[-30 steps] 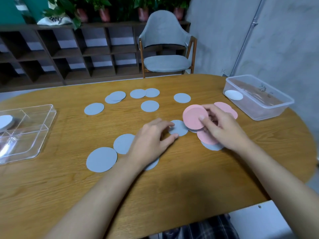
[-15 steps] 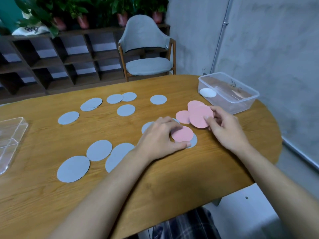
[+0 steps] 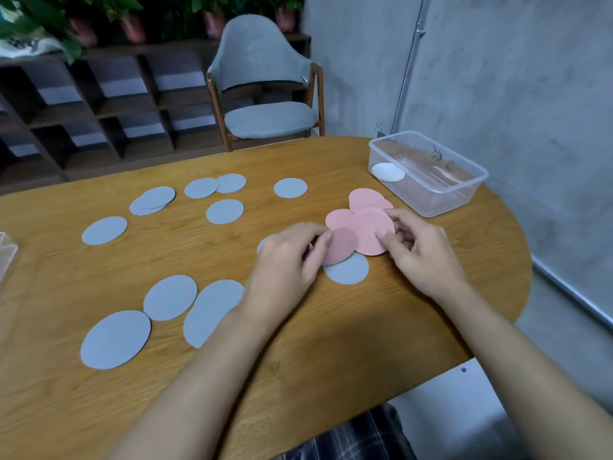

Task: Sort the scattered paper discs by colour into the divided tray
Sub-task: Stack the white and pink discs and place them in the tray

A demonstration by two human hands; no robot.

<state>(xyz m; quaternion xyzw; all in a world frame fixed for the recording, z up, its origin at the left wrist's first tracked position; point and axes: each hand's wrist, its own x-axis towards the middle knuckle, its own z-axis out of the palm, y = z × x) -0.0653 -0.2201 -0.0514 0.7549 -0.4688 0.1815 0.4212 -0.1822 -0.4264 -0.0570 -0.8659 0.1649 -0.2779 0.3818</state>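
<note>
The pink discs [image 3: 365, 196] sit close together on the right side of the table [image 3: 331, 333], not in the tray yet. The left hand [image 3: 285, 260] pinches a small pink disc [image 3: 341, 246] by its edge, with thumb and fingers curled on it. The right hand [image 3: 418, 250] holds a big pink disc [image 3: 370, 232] the same way, thumb on top and fingers behind. The two discs touch, and the small one lies a little over the big one. I think the hands bring them together to make one pink pile, so all the pinks can go to the tray in one trip. Paper this thin is hard to lift flat, so holding it by the edge makes sense.

A blue disc [image 3: 351, 272] lies flat just under the small pink one, so the pink has to be lifted clear of it.

Many more blue discs [image 3: 225, 211] are spread over the middle and left of the table, some partly on top of each other. None of them is being held.

The divided tray [image 3: 6, 252] just peeks in at the far left edge, well apart from the hands. I cannot see what is inside it.

A clear box [image 3: 441, 189] sits near the pinks on the right, with a white disc [image 3: 387, 172] in it.
</note>
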